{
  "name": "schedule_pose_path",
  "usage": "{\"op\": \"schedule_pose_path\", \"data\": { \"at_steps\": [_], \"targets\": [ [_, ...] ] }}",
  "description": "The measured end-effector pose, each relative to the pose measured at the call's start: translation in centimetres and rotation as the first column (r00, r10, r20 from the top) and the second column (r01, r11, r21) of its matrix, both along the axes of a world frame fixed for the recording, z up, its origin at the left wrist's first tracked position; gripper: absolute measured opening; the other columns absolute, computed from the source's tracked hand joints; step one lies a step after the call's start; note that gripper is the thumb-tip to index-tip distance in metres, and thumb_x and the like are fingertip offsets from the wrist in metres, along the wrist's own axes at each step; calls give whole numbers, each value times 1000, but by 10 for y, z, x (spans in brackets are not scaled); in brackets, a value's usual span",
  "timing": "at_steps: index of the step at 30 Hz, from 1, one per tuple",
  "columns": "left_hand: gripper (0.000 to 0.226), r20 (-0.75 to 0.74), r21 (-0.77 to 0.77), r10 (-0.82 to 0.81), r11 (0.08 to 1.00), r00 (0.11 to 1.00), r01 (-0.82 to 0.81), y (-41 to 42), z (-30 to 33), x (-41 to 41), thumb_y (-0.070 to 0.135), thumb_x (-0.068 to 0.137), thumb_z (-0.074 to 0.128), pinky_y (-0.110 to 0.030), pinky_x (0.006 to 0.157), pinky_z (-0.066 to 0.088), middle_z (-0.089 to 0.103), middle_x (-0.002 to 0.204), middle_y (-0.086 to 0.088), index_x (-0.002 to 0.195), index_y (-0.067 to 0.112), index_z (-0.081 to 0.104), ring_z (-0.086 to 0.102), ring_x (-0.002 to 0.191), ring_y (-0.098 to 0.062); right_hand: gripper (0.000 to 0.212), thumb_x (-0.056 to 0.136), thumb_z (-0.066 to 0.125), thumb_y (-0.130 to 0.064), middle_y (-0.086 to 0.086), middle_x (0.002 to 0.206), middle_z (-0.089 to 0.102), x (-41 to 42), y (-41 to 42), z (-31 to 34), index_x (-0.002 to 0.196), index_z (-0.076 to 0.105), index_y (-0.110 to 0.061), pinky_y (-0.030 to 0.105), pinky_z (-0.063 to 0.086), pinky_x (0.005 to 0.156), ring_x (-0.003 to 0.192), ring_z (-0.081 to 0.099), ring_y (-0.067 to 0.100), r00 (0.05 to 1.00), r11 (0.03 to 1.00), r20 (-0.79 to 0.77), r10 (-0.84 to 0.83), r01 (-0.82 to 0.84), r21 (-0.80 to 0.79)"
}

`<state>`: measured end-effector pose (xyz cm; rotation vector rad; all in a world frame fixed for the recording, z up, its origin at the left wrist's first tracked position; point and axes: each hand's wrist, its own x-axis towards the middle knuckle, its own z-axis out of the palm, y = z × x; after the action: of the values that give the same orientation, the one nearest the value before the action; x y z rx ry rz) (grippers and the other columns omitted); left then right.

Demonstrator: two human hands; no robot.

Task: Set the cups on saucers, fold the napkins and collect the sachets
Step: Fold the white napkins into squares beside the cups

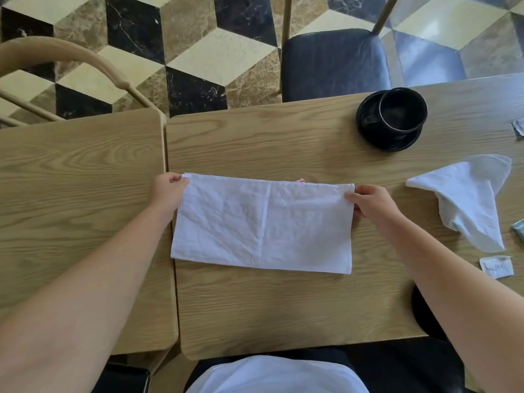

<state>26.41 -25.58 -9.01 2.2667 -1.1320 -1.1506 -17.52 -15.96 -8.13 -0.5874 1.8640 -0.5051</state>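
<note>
A white napkin (262, 225) lies folded in half as a wide rectangle on the wooden table (283, 307) in front of me. My left hand (168, 191) pinches its far left corner, and my right hand (371, 202) pinches its far right corner. A black cup (402, 110) stands on a black saucer (368, 134) at the far right. A second white napkin (470, 199) lies crumpled to the right. A white sachet (496, 266) lies near the right edge, with further sachets (519, 127) cut off by the frame. A red scrap (300, 180) peeks out behind the folded napkin.
A second wooden table (79, 194) abuts on the left, with a narrow gap between the two. A chair with a dark seat (334, 61) stands across from me, and a curved wooden chair back (56, 52) is at the far left.
</note>
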Motion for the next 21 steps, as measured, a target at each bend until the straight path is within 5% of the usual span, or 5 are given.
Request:
{"op": "schedule_pose_path", "data": {
  "at_steps": [5, 12, 18, 21],
  "targets": [
    [11, 3, 20, 58, 998, 998, -58, 0, -7, 2, 18, 89, 69, -31, 74, 40, 60, 85, -5, 81, 11, 66, 53, 80, -20, 13, 88, 66, -13, 14, 97, 78, 2, -6, -4, 95, 77, -13, 45, 60, 91, 88, 75, 27, 1000, 1000, -21, -9, 9, 17],
    [11, 47, 35, 52, 998, 997, -54, -3, -10, 1, 22, 87, 73, -29, 75, 42, 62, 80, 8, 90, 12, 69, 59, 86, -19, 11, 85, 68, -16, 9, 92, 78, 0, -6, -3, 92, 76, -18, 41, 62, 87, 92, 75, 27, 996, 999, -81, 29, -26, 34],
    [31, 34, 99, 150, 983, 988, -153, 21, 8, 0, 36, 77, 79, -40, 76, 52, 65, 96, -2, 94, 17, 60, 61, 84, -22, 23, 84, 72, -28, 6, 90, 75, 3, -2, 3, 101, 68, -12, 41, 62, 77, 82, 73, 23, 979, 999, -198, 41, -38, 20],
    [24, 165, 31, 240, 968, 957, -249, 67, 25, -2, 25, 82, 70, -32, 65, 44, 61, 94, -1, 98, 16, 55, 59, 84, -24, 33, 85, 71, -29, 6, 115, 64, 10, 10, 8, 110, 59, -12, 34, 51, 75, 99, 63, 23, 914, 990, -385, 128, -139, -2]
  ]
}}
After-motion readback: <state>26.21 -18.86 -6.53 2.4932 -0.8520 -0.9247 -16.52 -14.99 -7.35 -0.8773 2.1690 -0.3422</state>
